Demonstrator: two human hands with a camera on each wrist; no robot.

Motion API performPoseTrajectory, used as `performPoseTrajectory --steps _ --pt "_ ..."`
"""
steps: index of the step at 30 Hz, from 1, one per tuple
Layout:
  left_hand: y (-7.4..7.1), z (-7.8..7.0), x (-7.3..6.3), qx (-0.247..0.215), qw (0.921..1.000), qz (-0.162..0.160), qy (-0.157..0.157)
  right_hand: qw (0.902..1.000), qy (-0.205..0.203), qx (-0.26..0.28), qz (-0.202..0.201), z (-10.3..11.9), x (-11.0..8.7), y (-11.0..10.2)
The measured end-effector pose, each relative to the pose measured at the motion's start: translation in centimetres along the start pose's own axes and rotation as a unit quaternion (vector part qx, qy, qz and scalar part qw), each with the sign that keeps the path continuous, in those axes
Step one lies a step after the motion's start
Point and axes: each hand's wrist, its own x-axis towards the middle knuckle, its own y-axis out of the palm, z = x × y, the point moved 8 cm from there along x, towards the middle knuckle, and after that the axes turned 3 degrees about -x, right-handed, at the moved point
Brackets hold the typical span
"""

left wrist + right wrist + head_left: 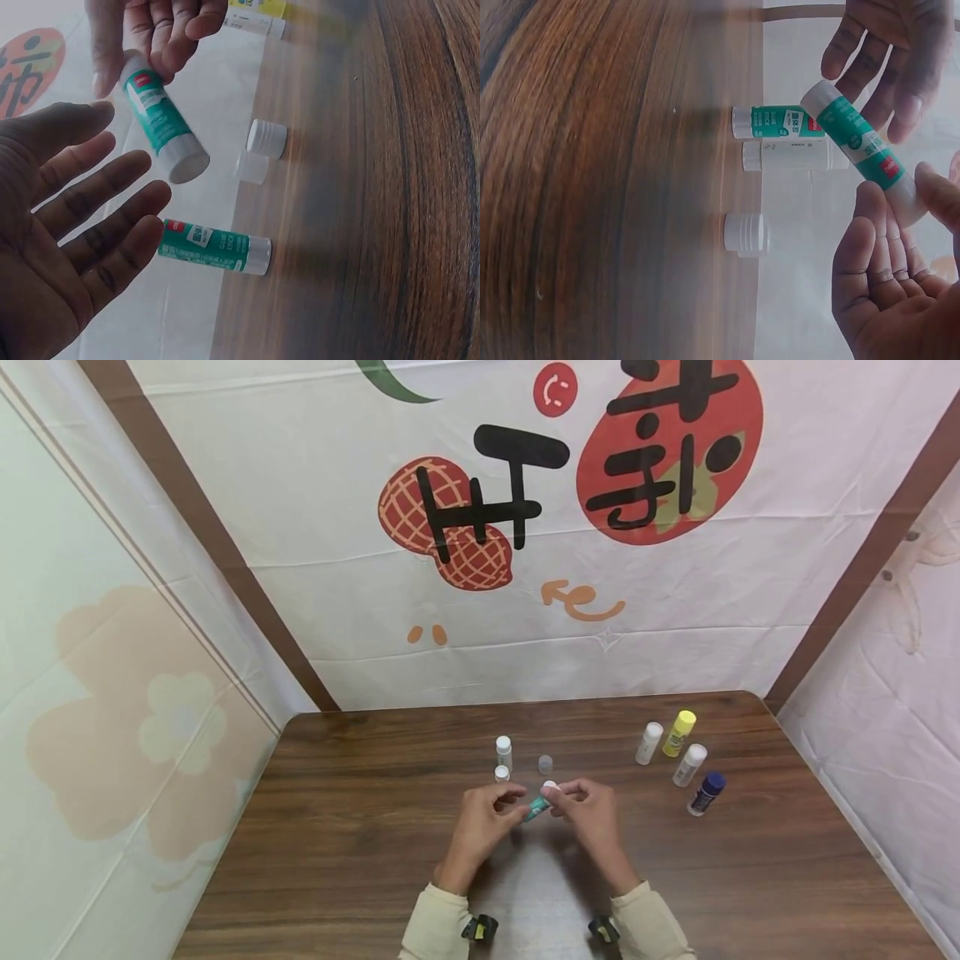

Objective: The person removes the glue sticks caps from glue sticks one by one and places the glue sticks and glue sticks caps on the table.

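Note:
A green-labelled glue stick (861,142) is held tilted above the table. My right hand (592,817) pinches its white end (909,202) between thumb and fingers. Close to the other end is my left hand (482,822), its fingers loosely spread and apart from the stick in the left wrist view (75,225). Beyond the hands a small whitish, translucent cap (545,765) sits on the table, with a ridged white part (742,232) beside it. A second green-labelled glue stick (206,246) stands upright near my left hand, with a white-labelled stick (795,155) beside it.
To the right stand several more glue sticks: a white one (649,743), a yellow one (679,733), another white one (690,765) and a dark blue one (707,793). The brown wooden table (360,827) backs onto a printed white cloth (322,602).

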Motion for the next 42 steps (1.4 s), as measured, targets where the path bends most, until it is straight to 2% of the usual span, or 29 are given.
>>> performPoseTrajectory --steps 8,16,24,34,42 --pt "1.0 -0.5 0.3 0.007 0.9998 0.020 0.006 0.9999 0.000 0.005 -0.012 0.0 -0.2 0.4" --pt "1.2 -0.8 0.1 0.060 0.9979 0.005 0.023 0.9999 0.010 -0.007 -0.012 0.0 -0.5 0.6" --pt "1.2 -1.2 -0.1 0.106 0.9939 -0.014 0.026 0.9999 0.009 -0.004 -0.005 0.2 -0.9 0.7" --pt "1.2 -1.2 -0.2 0.126 0.9910 -0.023 0.037 0.9998 -0.018 0.002 0.007 0.5 -0.8 1.0" --pt "1.2 -0.8 -0.1 0.125 0.9916 -0.019 0.028 0.9982 -0.054 0.011 0.022 0.9 -0.7 1.2"
